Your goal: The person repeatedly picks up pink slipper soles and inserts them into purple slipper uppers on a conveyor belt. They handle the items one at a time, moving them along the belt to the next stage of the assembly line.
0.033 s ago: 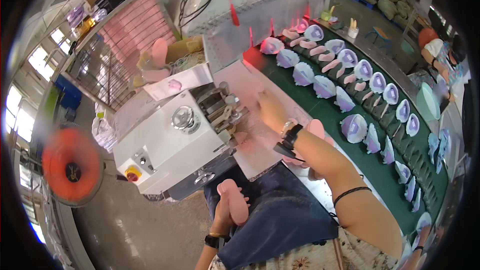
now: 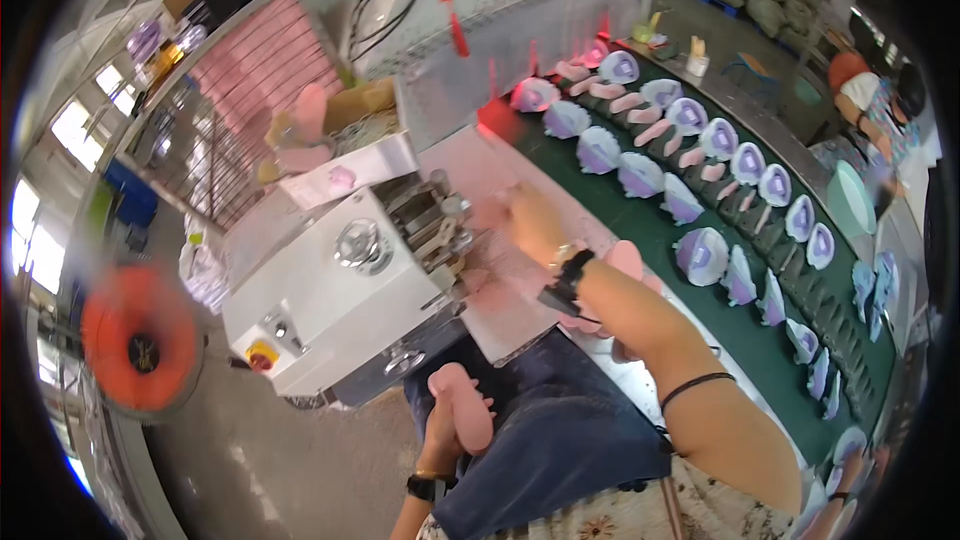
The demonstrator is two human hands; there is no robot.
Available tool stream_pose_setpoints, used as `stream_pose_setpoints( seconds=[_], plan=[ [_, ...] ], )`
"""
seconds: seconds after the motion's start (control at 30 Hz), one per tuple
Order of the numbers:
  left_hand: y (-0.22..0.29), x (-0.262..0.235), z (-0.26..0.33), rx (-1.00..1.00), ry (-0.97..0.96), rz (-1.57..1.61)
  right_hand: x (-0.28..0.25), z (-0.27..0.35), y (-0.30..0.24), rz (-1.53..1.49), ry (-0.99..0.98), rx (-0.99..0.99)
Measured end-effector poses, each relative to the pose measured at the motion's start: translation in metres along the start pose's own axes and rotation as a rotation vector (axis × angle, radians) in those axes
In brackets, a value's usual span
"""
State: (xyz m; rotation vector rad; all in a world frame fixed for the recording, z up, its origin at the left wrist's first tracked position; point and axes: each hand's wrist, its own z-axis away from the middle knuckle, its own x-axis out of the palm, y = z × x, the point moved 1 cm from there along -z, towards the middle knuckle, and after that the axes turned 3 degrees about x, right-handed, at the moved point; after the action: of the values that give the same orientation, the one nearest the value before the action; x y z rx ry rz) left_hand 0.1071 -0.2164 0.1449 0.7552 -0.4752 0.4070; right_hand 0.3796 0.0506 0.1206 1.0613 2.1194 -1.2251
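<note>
My left hand (image 2: 440, 437) is closed round a pink shoe sole (image 2: 466, 412) in front of my dark blue apron, with its fingertips showing along the sole's right edge. On the pink, dust-covered worktop (image 2: 483, 155), my right hand (image 2: 533, 225) reaches in beside the rollers of a white machine (image 2: 320, 300). Its fingertips are blurred, and I cannot make out whether they hold anything. More pink soles (image 2: 624, 262) lie to the right of my right wrist, partly hidden by the forearm.
A green conveyor (image 2: 660, 240) at the right carries rows of purple-and-white shoe uppers and pink soles. An orange fan (image 2: 142, 338) stands at the left. Behind the machine are an open cardboard box (image 2: 362, 100) and a wire rack (image 2: 225, 90). A person (image 2: 880, 110) works at the far right.
The whole view has shifted slightly. My left hand keeps its grip on the pink sole, and my right hand stays beside the machine's rollers with its fingers slightly moved.
</note>
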Motion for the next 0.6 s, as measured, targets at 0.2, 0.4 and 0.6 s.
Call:
stream_pose_setpoints(
  seconds=[0.2, 0.4, 0.6],
  plan=[
    [-0.011, -0.041, 0.000, 0.036, 0.073, -0.172, 0.052, -0.022, -0.015, -0.060, -0.021, -0.020],
    [0.004, 0.034, 0.003, -0.062, 0.089, -0.241, -0.007, -0.031, 0.028, -0.584, 0.297, 0.754],
    [0.009, 0.112, 0.026, -0.263, 0.142, -0.289, -0.178, 0.079, 0.169, -0.707, 0.521, 0.817]
  ],
)
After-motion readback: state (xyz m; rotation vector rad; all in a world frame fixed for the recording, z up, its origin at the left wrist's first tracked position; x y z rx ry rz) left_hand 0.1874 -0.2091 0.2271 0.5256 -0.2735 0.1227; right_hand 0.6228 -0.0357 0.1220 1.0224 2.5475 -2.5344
